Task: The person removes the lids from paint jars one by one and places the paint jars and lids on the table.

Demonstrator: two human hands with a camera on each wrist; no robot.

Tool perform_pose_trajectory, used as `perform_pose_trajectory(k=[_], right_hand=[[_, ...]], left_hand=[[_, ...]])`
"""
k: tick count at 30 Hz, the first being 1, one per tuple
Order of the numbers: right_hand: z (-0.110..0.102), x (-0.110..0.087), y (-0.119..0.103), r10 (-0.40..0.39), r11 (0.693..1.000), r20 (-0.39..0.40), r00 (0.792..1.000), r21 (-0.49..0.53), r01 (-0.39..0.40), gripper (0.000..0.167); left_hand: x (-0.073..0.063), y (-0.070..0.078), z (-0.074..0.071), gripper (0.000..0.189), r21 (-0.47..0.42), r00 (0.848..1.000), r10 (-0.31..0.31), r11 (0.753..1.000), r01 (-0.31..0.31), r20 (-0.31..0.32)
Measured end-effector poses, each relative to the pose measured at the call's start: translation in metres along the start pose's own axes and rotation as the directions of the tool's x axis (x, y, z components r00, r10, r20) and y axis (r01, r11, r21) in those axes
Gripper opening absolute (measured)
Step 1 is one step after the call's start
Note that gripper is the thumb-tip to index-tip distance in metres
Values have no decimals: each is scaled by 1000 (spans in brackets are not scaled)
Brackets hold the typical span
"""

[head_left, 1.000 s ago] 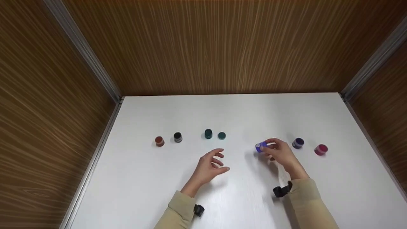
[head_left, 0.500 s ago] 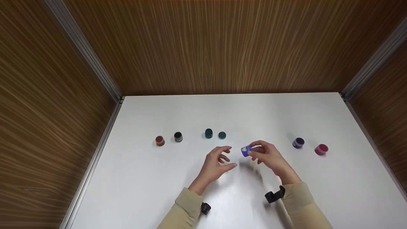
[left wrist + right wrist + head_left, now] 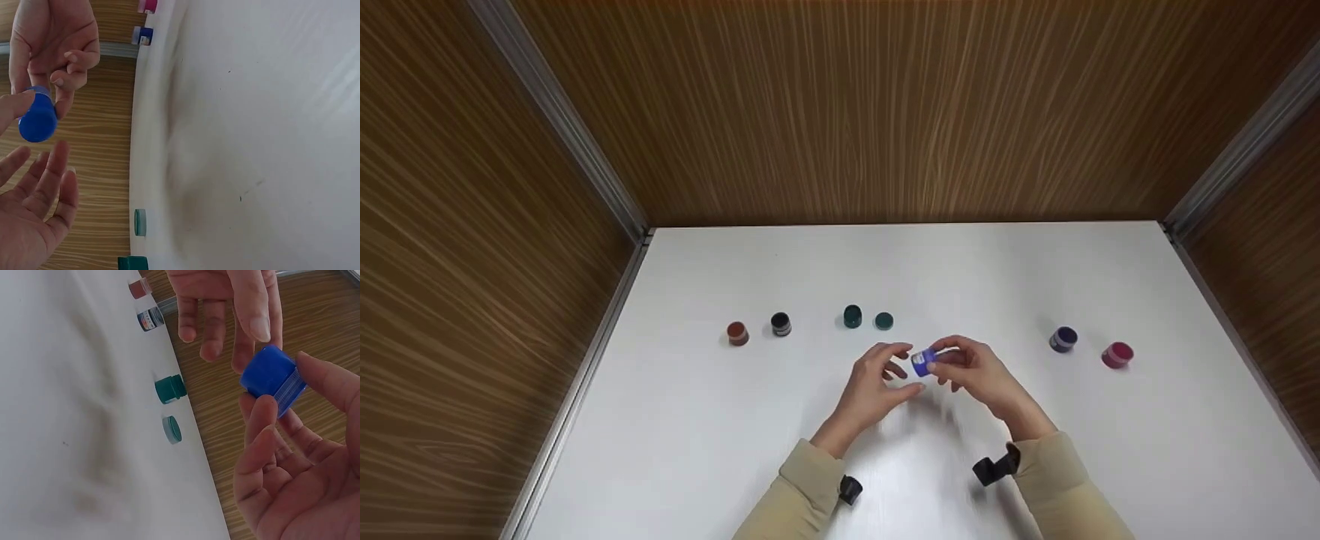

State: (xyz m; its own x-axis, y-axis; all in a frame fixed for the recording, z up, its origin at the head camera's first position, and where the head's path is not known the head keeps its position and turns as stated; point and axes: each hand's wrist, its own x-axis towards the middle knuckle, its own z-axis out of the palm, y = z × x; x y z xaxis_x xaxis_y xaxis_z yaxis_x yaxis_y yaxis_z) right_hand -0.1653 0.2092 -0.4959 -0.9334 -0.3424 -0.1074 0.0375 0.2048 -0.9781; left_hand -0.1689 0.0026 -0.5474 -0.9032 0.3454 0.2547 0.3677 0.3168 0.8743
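In the head view a small blue paint jar [image 3: 922, 363] is held up over the white table, tilted. My right hand [image 3: 971, 375] grips it between thumb and fingertips; the right wrist view shows the blue jar [image 3: 270, 374] with its pale label band at the thumb. My left hand [image 3: 874, 390] hovers just left of it, fingers and thumb loosely spread around its free end and holding nothing. In the left wrist view the left thumb [image 3: 14, 107] overlaps the jar [image 3: 38, 121].
Beyond the hands stands an uncapped green jar [image 3: 852, 316], its round green lid [image 3: 883, 321] lying beside it. Reddish-brown [image 3: 737, 334] and black [image 3: 781, 324] jars are at left, dark purple [image 3: 1063, 339] and magenta [image 3: 1117, 355] jars at right. Wood-grain panels [image 3: 900, 112] wall the table.
My right hand has carried the blue jar leftward from the right side to the middle. My left hand has moved slightly right and up to meet it. The other jars have stayed put.
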Motion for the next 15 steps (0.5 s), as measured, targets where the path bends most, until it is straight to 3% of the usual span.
perform_pose_trajectory(k=[10, 15], right_hand=[[3, 13, 27, 5, 1000, 22, 1000, 20, -5, 38], [7, 12, 20, 6, 1000, 31, 999, 19, -7, 38]], left_hand=[[2, -1, 2, 40, 2, 999, 17, 1000, -17, -33], [2, -1, 2, 35, 18, 999, 17, 1000, -16, -45]])
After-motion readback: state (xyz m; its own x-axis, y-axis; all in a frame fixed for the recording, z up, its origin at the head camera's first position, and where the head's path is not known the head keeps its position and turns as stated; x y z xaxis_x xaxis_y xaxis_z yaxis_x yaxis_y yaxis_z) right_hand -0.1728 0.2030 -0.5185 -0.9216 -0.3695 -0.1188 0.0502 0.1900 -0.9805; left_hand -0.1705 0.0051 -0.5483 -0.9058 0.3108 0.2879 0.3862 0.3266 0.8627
